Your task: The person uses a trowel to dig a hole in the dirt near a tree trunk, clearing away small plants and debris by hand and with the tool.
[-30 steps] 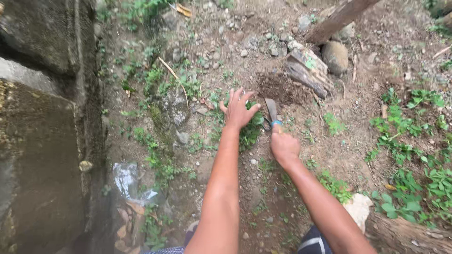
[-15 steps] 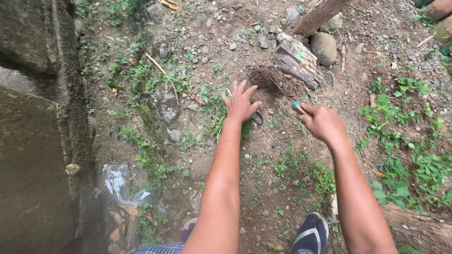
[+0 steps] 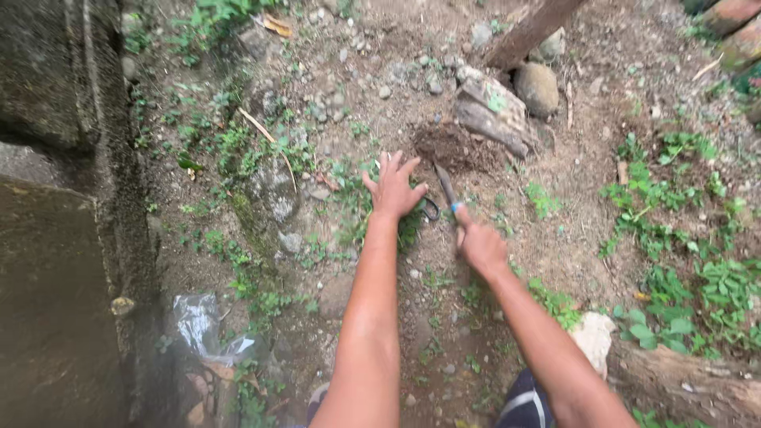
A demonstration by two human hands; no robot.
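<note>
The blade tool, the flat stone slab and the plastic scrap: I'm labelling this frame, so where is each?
blade tool (image 3: pixel 445 185), head view, mid blade.
flat stone slab (image 3: pixel 491 116), head view, top face.
plastic scrap (image 3: pixel 202 323), head view, crumpled middle.

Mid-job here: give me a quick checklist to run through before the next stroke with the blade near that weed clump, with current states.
1. Right hand grips the blade handle: ok, fist closed around it.
2. Left hand clear of the edge: not ok, fingers spread flat on the weeds right beside the blade.
3. Blade tip at the loose soil patch: ok.
4. Stone slab out of the stroke path: cannot tell, it lies just beyond the soil.
5. Blade sharpness: cannot tell.
</note>
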